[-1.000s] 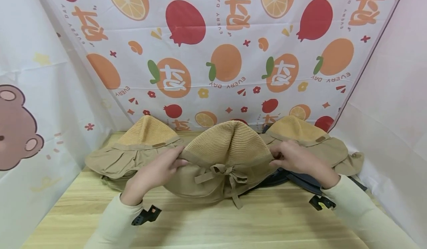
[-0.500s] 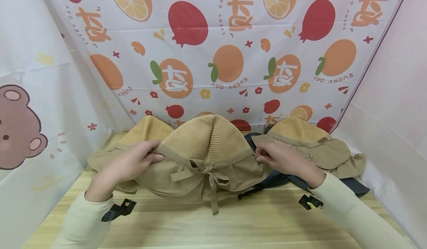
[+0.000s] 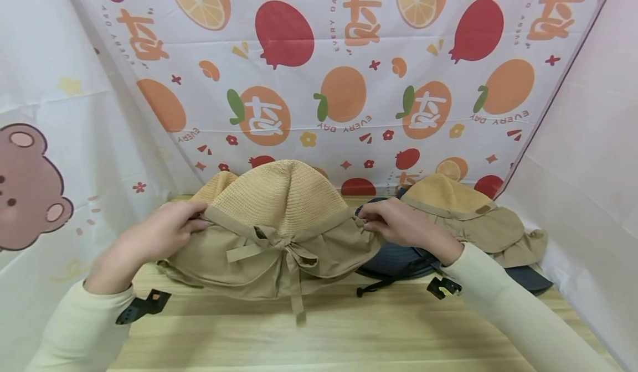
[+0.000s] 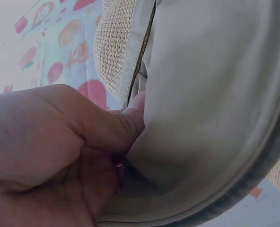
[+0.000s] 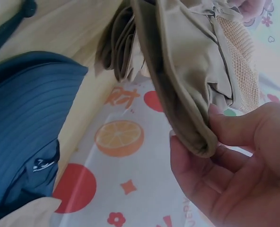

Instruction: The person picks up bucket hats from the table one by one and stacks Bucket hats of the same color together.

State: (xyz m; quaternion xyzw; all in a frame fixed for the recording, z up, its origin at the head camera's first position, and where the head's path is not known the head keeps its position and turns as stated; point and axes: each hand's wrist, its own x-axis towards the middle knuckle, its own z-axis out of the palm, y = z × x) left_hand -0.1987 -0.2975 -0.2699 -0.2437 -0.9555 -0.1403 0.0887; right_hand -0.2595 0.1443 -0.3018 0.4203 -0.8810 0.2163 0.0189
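A sun hat (image 3: 284, 195) with a straw-coloured knitted crown, a khaki cloth brim and a tied bow (image 3: 284, 244) is held between both hands. My left hand (image 3: 161, 233) pinches its left side where crown and brim meet; in the left wrist view the thumb (image 4: 116, 127) presses into the brim's folds. My right hand (image 3: 399, 225) pinches the right side, and the right wrist view has thumb and fingers on the folded brim (image 5: 187, 109). The crown overlaps another straw-topped hat (image 3: 214, 186) behind it, mostly hidden.
To the right lies a navy hat (image 3: 394, 258) with a dark cord (image 3: 384, 286). Beyond it is another straw-and-khaki hat (image 3: 448, 195), with a dark brim (image 3: 530, 279) under it. A fruit-print curtain (image 3: 319, 45) hangs behind the wooden table (image 3: 319, 333).
Both hands have carried the hat to the left and slightly up. It covers more of the left-hand hat, and more of the navy hat shows at the right.
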